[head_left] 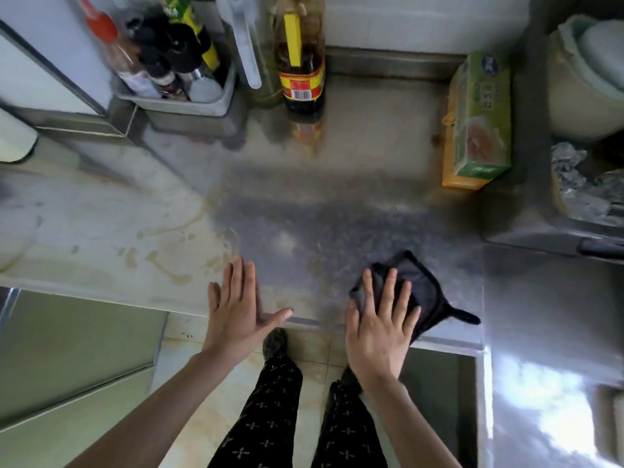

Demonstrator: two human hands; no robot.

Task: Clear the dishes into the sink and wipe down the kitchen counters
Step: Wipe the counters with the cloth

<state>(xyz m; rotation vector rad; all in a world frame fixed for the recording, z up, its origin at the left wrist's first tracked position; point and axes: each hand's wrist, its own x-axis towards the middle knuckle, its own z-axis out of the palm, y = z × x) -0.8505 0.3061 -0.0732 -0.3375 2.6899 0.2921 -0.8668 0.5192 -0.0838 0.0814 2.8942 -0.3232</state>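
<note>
A steel counter (304, 197) stretches in front of me, with yellowish stains on its left part. My right hand (378, 329) lies flat with spread fingers on a dark cloth (422, 285) near the counter's front edge. My left hand (239, 309) rests flat on the counter edge, fingers straight, holding nothing. No dishes are in view.
At the back stand a grey caddy of bottles (175, 96), a large oil bottle (300, 62) and a green box (479, 123). A raised steel surface (547, 315) adjoins on the right, with a pot (587, 79) behind. Tiled floor (209, 400) lies below.
</note>
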